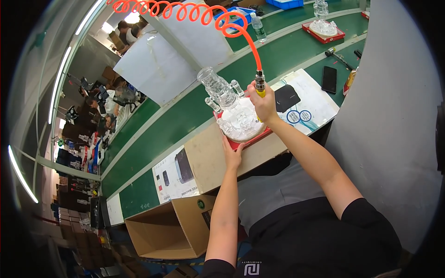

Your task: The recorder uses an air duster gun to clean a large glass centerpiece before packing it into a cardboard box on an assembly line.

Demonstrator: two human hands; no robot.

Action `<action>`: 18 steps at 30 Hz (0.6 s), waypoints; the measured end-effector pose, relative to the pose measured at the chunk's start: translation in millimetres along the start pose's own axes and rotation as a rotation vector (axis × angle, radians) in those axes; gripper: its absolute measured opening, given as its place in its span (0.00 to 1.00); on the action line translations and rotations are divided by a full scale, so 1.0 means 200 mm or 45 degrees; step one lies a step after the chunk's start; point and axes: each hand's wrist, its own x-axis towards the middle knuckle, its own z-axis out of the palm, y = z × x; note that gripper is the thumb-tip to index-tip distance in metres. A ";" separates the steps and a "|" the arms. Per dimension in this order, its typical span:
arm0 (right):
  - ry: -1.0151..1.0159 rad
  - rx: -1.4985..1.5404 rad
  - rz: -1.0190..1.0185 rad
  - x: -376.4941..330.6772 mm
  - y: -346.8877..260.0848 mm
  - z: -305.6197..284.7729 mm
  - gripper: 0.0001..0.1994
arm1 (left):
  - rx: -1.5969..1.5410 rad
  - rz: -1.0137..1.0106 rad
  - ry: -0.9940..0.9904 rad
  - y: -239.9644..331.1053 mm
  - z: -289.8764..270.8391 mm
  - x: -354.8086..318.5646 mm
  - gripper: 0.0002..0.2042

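Note:
A clear glass piece (225, 99) with a tall ribbed neck and a wide round base stands on a red tray (245, 139) at the bench edge. My right hand (264, 104) grips a yellow air tool (260, 87) fed by a coiled orange hose (185, 11), its tip held beside the glass base. My left hand (232, 153) rests against the tray's near edge.
An open cardboard box (162, 231) sits low at my left. Printed sheets (174, 176) and a black pad (286, 97) lie on the bench. A phone (329, 78), a second red tray with glass (323, 28) and a bottle (258, 25) lie farther off. Other people work at far left.

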 end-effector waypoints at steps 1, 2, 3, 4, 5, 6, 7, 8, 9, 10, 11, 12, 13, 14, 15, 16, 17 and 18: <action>0.000 0.000 0.002 -0.01 -0.01 0.00 0.05 | -0.010 -0.003 0.000 0.00 0.00 0.00 0.46; -0.023 -0.064 0.042 -0.02 -0.03 0.01 0.05 | -0.009 -0.004 0.000 0.00 -0.01 -0.01 0.46; -0.046 -0.128 0.082 -0.03 -0.04 0.02 0.05 | -0.011 0.003 0.001 0.00 -0.01 -0.01 0.46; -0.043 -0.128 0.079 -0.03 -0.03 0.02 0.05 | -0.015 0.016 0.002 0.00 -0.01 0.00 0.46; -0.067 -0.060 0.139 -0.04 -0.03 0.02 0.05 | -0.015 0.020 0.000 0.01 -0.01 0.00 0.46; -0.091 0.008 0.198 -0.04 -0.03 0.02 0.05 | -0.013 0.013 -0.007 0.01 0.00 0.00 0.46; -0.092 0.009 0.200 -0.06 -0.05 0.04 0.05 | -0.010 0.000 -0.011 0.01 -0.01 -0.01 0.46; -0.077 0.149 0.269 -0.08 -0.07 0.06 0.05 | -0.009 -0.002 -0.010 0.01 -0.01 -0.01 0.46; -0.063 0.289 0.339 -0.10 -0.09 0.08 0.04 | 0.002 -0.012 -0.009 0.01 -0.01 -0.01 0.45; -0.060 0.288 0.338 -0.11 -0.08 0.08 0.04 | 0.012 -0.018 -0.011 0.02 -0.01 -0.01 0.45; -0.068 0.353 0.313 -0.12 -0.08 0.09 0.04 | 0.011 -0.017 -0.013 0.02 -0.01 -0.01 0.45; -0.076 0.417 0.288 -0.13 -0.07 0.09 0.04 | 0.011 -0.012 -0.011 0.02 -0.01 -0.01 0.45; -0.077 0.418 0.290 -0.15 -0.07 0.09 0.04 | 0.011 -0.010 -0.005 0.02 -0.01 -0.01 0.45; -0.082 0.450 0.258 -0.18 -0.07 0.10 0.05 | 0.011 -0.012 -0.004 0.02 -0.01 -0.01 0.45; -0.086 0.482 0.227 -0.20 -0.06 0.10 0.06 | -0.015 0.002 -0.001 0.02 -0.02 0.00 0.46; -0.085 0.481 0.228 -0.21 -0.05 0.10 0.06 | -0.043 0.018 0.000 0.02 -0.01 0.00 0.48; -0.097 0.382 0.187 -0.22 -0.03 0.09 0.06 | -0.043 0.016 -0.002 0.02 -0.01 0.00 0.48; -0.108 0.283 0.146 -0.23 -0.02 0.07 0.06 | -0.040 0.031 -0.001 0.02 0.00 0.00 0.47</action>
